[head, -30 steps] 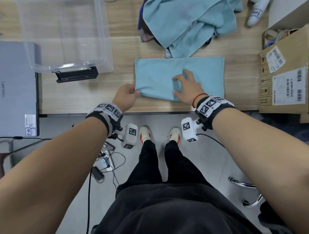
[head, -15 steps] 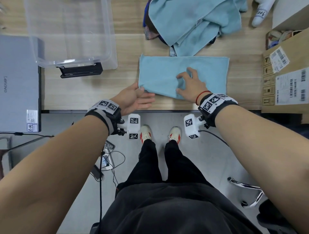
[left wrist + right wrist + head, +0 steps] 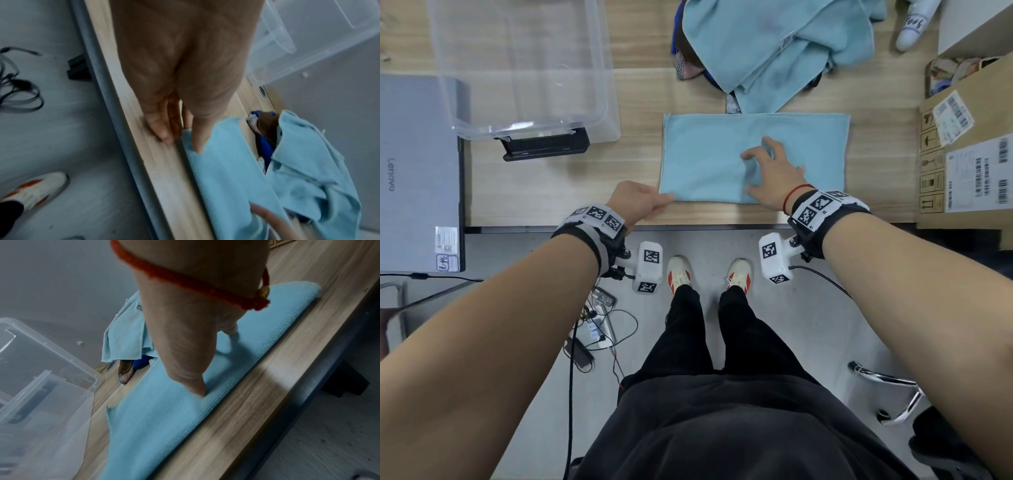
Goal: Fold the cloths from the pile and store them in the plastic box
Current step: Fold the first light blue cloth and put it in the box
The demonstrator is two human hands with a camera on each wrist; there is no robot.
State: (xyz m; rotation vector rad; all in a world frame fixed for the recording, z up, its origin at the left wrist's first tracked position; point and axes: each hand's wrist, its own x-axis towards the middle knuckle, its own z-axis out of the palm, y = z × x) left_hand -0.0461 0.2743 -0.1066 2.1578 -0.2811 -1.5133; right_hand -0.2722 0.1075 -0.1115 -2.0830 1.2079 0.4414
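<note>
Wooden table (image 3: 534, 192), left hand (image 3: 635, 202) seemingly pinching cloth (image 3: 709, 161)

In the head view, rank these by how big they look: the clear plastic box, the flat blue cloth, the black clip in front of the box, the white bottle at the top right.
1. Plastic box, cut off by the frame
2. Flat blue cloth
3. Black clip
4. White bottle, partly cropped

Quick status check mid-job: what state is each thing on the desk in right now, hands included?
Cloth: folded flat on the desk, not yet boxed.
Pile: crumpled, unfolded.
Box: open; no cloths seen inside.
Laptop: lid closed.
Left hand: pinching the cloth's near left corner.
Right hand: fingers spread, pressing the cloth down.
</note>
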